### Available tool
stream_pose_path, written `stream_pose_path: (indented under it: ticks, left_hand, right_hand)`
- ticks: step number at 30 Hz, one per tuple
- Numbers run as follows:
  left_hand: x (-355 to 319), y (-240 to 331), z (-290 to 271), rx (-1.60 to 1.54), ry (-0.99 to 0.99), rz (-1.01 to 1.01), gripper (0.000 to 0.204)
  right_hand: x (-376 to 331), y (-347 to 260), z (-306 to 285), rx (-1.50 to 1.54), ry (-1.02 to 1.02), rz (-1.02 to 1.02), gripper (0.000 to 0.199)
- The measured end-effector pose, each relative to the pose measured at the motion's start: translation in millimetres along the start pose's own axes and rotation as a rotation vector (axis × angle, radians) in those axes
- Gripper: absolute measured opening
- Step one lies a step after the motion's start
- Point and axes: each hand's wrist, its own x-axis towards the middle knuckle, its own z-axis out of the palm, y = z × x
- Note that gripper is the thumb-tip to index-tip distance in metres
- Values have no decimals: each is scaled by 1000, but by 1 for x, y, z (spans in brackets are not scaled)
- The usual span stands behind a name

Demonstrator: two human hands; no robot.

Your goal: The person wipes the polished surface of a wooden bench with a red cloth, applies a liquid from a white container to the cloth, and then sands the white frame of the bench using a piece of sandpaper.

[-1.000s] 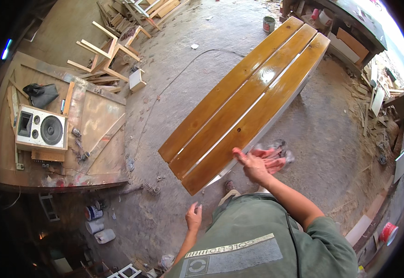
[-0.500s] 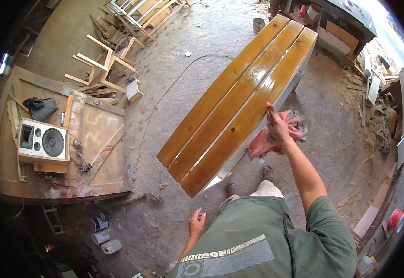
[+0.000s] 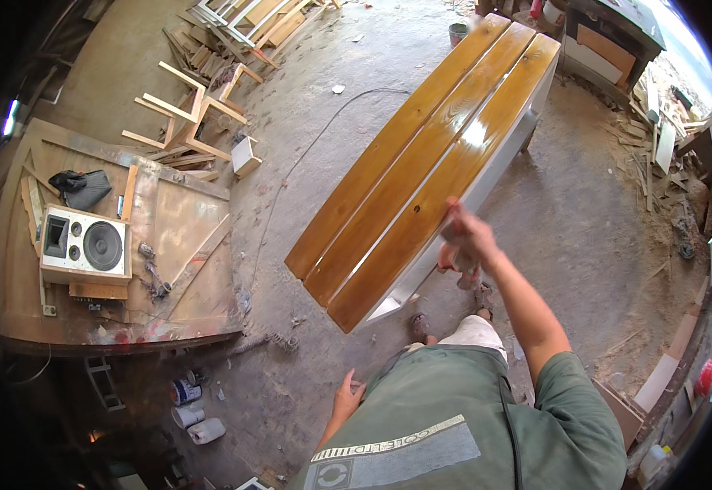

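Observation:
A long bench point(image 3: 417, 163) with glossy, amber-brown wooden slats and a white frame stands at an angle in front of me. My right hand point(image 3: 472, 235) is closed around a reddish-pink rag point(image 3: 454, 256), blurred by motion. Hand and rag are at the bench's right long edge, against the outermost slat. The slats shine, with a bright reflection near the far half. My left hand point(image 3: 346, 397) hangs low by my left side, fingers apart and holding nothing, short of the bench's near end.
A low wooden worktop point(image 3: 176, 212) at left carries a speaker point(image 3: 86, 243) and a black bag point(image 3: 80, 188). Unfinished chair frames point(image 3: 192, 114) stand beyond it. A cable point(image 3: 286, 175) crosses the floor left of the bench. Wood scraps point(image 3: 658, 147) lie at right; white containers point(image 3: 196, 420) lie lower left.
My right hand has drawn the rag along the bench's right edge toward me and slightly left. The rag hangs more bunched beneath my hand. My left hand stays low at my side.

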Motion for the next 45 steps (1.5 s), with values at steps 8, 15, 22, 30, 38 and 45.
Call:
stream_pose_path:
  ticks: [8, 15, 22, 30, 38, 45]
  left_hand:
    - [-10, -36, -5, 37, -18, -30, 69]
    - [-4, -63, 4, 15, -56, 29, 69]
    - [-18, -69, -14, 35, -10, -81, 70]
    - [-24, -109, 15, -69, 68, -96, 71]
    - [0, -173, 79, -770, -55, -212, 73]
    - [4, -211, 112, -381, 172, -133, 65]
  right_hand:
    - [-50, 21, 87, -101, 115, -407, 86]
    - [-130, -54, 162, -113, -301, -417, 60]
    - [-79, -12, 107, -120, -56, -192, 74]
    - [-129, -89, 139, -140, -469, -264, 84]
    - [-163, -149, 165, -206, -983, -686, 51]
    - [-142, -145, 102, -222, -736, -458, 60]
